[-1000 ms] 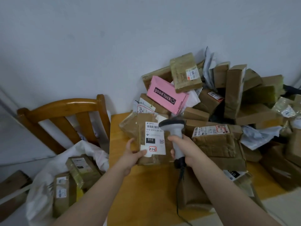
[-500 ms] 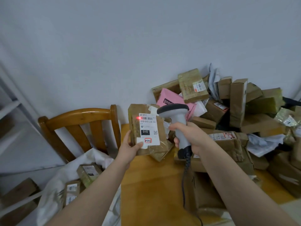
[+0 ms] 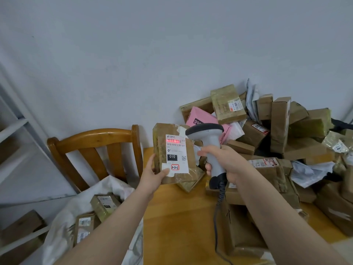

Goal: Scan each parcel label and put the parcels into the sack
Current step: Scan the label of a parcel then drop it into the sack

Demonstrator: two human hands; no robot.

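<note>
Brown parcel under scan – red line now on barcode.

L to R: white sack (image 3: 64, 219) low left, pcls already inside, mouth open by chair (image 3: 95, 138). L hand (image 3: 152, 175) grips parcel (image 3: 160, 144) at lower left corner, thumb at lower edge of label (image 3: 176, 153), held upright above table (image 3: 181, 217); a sec ago it sat low on table, since lifted clear. Scanner (image 3: 208, 134) just right of parcel, head aimed at label; beam was a red dot at label corner half a sec back, now a full bar across barcode – read prob. taken or about to be. R hand (image 3: 225, 161) wrapped round scanner handle, cord hangs down. Pile (image 3: 278, 127) far right, many pcls left. Next, by judgement: parcel goes left & down into sack.
</note>
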